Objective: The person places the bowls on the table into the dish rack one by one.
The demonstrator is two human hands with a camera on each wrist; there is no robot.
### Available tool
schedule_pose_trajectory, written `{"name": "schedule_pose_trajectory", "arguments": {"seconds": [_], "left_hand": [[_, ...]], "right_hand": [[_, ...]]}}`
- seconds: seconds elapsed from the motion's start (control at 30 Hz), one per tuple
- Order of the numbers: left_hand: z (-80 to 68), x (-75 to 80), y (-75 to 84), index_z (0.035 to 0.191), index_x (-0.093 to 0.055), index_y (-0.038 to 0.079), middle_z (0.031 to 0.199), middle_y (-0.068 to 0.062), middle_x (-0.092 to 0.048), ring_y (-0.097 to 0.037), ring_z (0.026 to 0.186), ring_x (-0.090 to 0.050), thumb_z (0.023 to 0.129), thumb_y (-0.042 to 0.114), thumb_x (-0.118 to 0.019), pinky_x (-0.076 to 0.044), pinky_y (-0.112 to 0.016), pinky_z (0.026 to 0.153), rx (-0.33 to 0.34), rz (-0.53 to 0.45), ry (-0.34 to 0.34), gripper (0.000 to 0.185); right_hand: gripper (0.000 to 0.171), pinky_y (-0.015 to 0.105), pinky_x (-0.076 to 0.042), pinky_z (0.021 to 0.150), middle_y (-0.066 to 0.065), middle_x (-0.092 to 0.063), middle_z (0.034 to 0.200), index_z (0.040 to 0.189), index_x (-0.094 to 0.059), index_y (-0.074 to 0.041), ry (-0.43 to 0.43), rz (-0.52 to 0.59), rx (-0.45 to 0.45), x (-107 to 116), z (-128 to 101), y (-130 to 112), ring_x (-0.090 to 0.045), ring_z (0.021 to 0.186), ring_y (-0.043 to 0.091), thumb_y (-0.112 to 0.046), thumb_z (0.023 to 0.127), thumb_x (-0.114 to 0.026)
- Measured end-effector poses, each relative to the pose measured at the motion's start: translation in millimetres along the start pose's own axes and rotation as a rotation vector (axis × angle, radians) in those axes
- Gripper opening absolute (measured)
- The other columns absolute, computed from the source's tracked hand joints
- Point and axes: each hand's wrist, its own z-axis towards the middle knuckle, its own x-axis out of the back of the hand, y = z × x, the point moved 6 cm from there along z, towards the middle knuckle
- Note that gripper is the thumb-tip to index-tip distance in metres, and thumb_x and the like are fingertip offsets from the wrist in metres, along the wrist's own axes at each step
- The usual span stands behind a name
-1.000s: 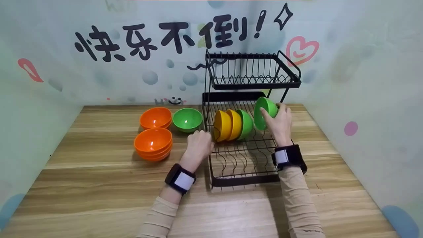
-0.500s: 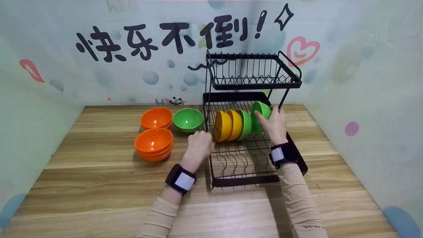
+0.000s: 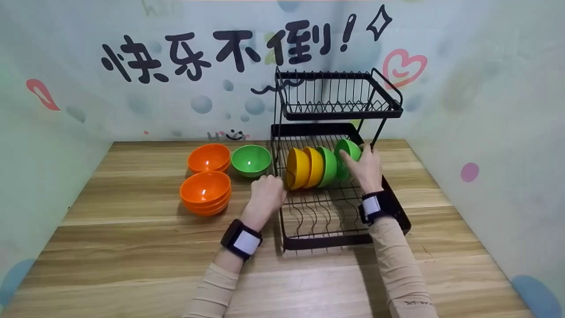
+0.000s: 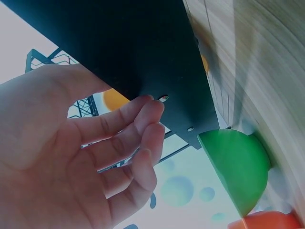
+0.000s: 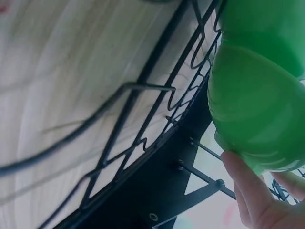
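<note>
My right hand [image 3: 368, 167] grips a green bowl [image 3: 348, 148] that stands on edge, tilted, in the lower tier of the black dish rack [image 3: 326, 241]. Left of it, in a row, stand another green bowl [image 3: 328, 166] and two yellow bowls [image 3: 297, 168]. In the right wrist view, fingers lie against the outside of the held bowl [image 5: 252, 105], close above the wires. My left hand [image 3: 267, 192] holds the rack's left side; the left wrist view shows its fingertips on the outer face of the black side wall [image 4: 138, 52], the thumb reaching over the edge.
Left of the rack, a green bowl [image 3: 251, 160] sits upright on the wooden table [image 3: 132, 247]. Beside it are an orange bowl pile [image 3: 208, 157] and a nearer stack of orange bowls [image 3: 205, 193]. The rack's upper tier [image 3: 344, 115] overhangs the back of the lower one.
My right hand has brought the green bowl down and left into the rack, close to the other green bowl. The left hand has stayed at the rack's side.
</note>
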Motion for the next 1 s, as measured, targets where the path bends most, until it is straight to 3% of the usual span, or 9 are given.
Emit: {"name": "schedule_pose_trajectory", "arguments": {"seconds": [0.27, 0.67, 1.0], "left_hand": [[0.5, -1.3, 1.0, 0.09, -0.068, 0.0, 0.09, -0.016, -0.069, -0.032, 0.084, -0.066, 0.085, 0.024, -0.065, -0.055, -0.045, 0.067, -0.003, 0.004, 0.001, 0.024], [0.4, 0.0, 1.2, 0.089, -0.067, 0.001, 0.089, -0.015, -0.069, -0.031, 0.083, -0.066, 0.085, 0.024, -0.064, -0.055, -0.044, 0.066, 0.001, 0.007, -0.021, 0.024], [-0.7, -0.5, 0.5, 0.091, -0.068, 0.001, 0.09, -0.015, -0.069, -0.031, 0.084, -0.066, 0.084, 0.026, -0.066, -0.055, -0.044, 0.066, 0.004, 0.018, -0.002, 0.026]], "right_hand": [[0.074, 0.048, -0.048, 0.086, 0.03, -0.046, 0.129, 0.132, -0.045, 0.003, -0.037, -0.015, -0.002, -6, -1, 2, -0.052, 0.106, 0.038, -0.054, 0.086, -0.058], [0.078, 0.051, -0.047, 0.091, 0.029, -0.048, 0.13, 0.135, -0.04, -0.001, -0.138, -0.038, -0.051, -19, -2, 6, -0.054, 0.111, 0.04, -0.06, 0.086, -0.053], [0.072, 0.051, -0.046, 0.094, 0.028, -0.049, 0.128, 0.137, -0.04, -0.002, -0.184, -0.02, -0.015, -23, -4, 4, -0.054, 0.113, 0.041, -0.056, 0.09, -0.048]]}}
